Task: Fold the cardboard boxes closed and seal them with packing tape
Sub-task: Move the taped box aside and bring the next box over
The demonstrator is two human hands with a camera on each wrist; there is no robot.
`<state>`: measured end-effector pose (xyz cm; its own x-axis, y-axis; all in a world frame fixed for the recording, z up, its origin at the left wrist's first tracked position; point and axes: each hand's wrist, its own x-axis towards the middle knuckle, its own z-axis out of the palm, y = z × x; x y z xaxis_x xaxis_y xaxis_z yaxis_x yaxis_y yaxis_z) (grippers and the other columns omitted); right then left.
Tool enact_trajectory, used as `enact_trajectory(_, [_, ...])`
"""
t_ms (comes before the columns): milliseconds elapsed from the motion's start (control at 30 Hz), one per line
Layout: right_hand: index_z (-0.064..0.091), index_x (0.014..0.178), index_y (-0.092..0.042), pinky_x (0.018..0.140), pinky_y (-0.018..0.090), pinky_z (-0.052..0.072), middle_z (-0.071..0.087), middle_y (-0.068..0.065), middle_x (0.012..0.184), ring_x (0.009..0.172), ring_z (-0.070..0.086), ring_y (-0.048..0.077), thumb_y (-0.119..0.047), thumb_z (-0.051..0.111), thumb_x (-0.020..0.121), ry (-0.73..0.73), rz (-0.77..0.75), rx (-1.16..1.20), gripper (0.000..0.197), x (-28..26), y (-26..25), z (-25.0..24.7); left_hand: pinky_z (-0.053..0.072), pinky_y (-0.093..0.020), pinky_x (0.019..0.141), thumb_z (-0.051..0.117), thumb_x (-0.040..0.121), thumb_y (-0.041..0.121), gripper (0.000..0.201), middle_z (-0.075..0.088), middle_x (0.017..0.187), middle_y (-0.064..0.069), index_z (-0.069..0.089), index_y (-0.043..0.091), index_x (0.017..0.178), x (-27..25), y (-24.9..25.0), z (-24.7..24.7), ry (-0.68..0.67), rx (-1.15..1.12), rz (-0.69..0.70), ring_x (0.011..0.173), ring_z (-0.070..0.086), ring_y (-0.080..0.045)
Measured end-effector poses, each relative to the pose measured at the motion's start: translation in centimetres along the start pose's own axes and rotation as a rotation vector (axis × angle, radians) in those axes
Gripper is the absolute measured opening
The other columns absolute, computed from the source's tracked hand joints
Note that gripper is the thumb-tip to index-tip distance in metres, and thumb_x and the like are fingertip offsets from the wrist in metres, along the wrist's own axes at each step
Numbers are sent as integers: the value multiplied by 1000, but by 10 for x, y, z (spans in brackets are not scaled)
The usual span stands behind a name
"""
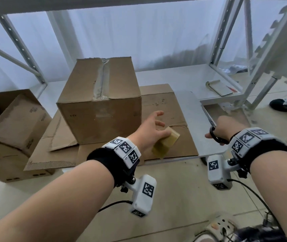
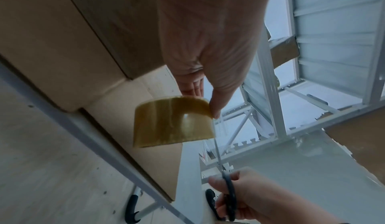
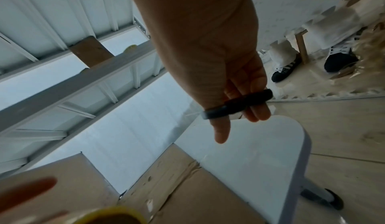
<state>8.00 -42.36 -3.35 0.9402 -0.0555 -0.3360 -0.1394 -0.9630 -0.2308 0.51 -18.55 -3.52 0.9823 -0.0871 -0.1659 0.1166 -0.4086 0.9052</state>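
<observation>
A closed cardboard box [image 1: 101, 95] with clear tape along its top seam stands on flattened cardboard [image 1: 170, 105] on a white table [image 1: 191, 109]. Just right of the box's front corner, my left hand [image 1: 156, 124] holds a yellowish roll of packing tape [image 1: 165, 142] under the palm. In the left wrist view the thumb [image 2: 216, 102] pinches the roll [image 2: 172, 122] at its rim. My right hand [image 1: 216, 131] grips black-handled scissors [image 1: 216, 137] over the table's right edge, blades pointing away. The right wrist view shows fingers through the scissor handles [image 3: 237, 105].
Open, worn cardboard boxes [image 1: 17, 119] sit at the left beside the table. A white metal rack [image 1: 226, 49] stands behind and to the right, with a flat pad [image 1: 221, 88] on its low shelf. Another person's dark shoes [image 1: 285, 105] are on the floor at right.
</observation>
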Motion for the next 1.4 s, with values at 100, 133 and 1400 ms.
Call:
enact_trajectory(100, [42, 65, -8, 72, 34, 53, 55, 8, 67, 89, 67, 31, -33, 76, 81, -66, 18, -85, 46, 9, 4, 0, 53, -34, 87, 68, 84, 14, 72, 52, 120, 0, 30, 30, 142, 29, 15, 15, -62, 28, 20, 101, 59, -21])
enact_trajectory(133, [44, 66, -8, 77, 35, 55, 56, 8, 68, 88, 67, 30, -35, 75, 82, -95, 24, -110, 45, 13, 3, -2, 54, -34, 86, 67, 84, 11, 74, 50, 121, -1, 28, 30, 143, 38, 20, 19, -88, 36, 33, 100, 59, -22])
enact_trajectory(1400, [57, 114, -8, 89, 39, 50, 62, 10, 111, 103, 60, 28, -20, 49, 93, 260, -472, 57, 26, -12, -144, -7, 44, -35, 95, 53, 91, 3, 72, 9, 155, -8, 17, 22, 151, 40, 71, -56, 314, 885, 622, 135, 37, -22])
